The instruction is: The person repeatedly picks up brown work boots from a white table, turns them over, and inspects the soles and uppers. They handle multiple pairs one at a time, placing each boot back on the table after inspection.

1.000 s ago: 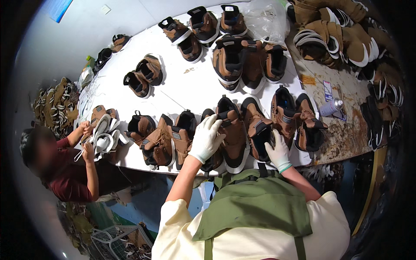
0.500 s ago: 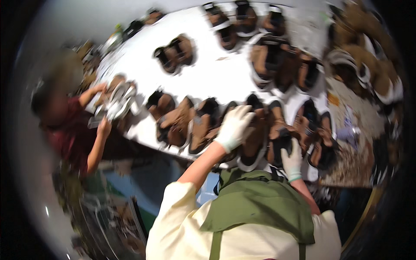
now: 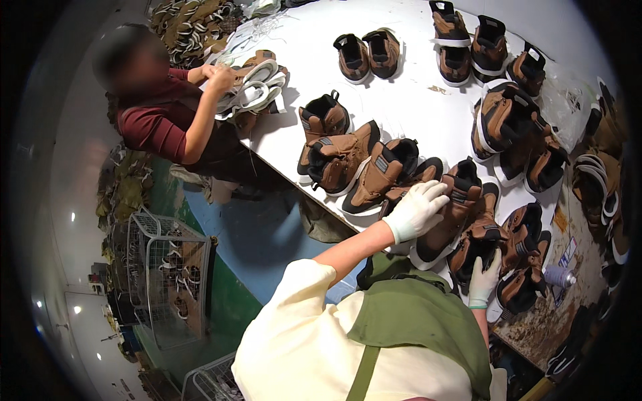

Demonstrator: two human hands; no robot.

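My left hand (image 3: 420,210), in a white glove, lies against a brown and black high-top shoe (image 3: 449,212) in the front row. Its fingers are stretched over the shoe's side near the lacing. At the near end of the row, my right hand (image 3: 484,279), also gloved, grips another brown shoe (image 3: 473,252) by its dark collar, thumb apart from the fingers; part of the grip is hidden. Beside them stand more brown shoes, one pair (image 3: 518,267) close to the right of my right hand and several to the left, such as a tilted shoe (image 3: 341,160).
A white table (image 3: 408,110) bears further shoes at the back right and a pair (image 3: 368,55) at the far side. A spray can (image 3: 559,276) lies on a worn board. At left a co-worker (image 3: 177,113) handles white-soled uppers (image 3: 253,90). A wire cart (image 3: 170,274) stands on the floor.
The view has swung left, so the table and shoes sit further right and the picture is sharper. Both my hands remain at the same shoes. The co-worker's hands have come closer together.
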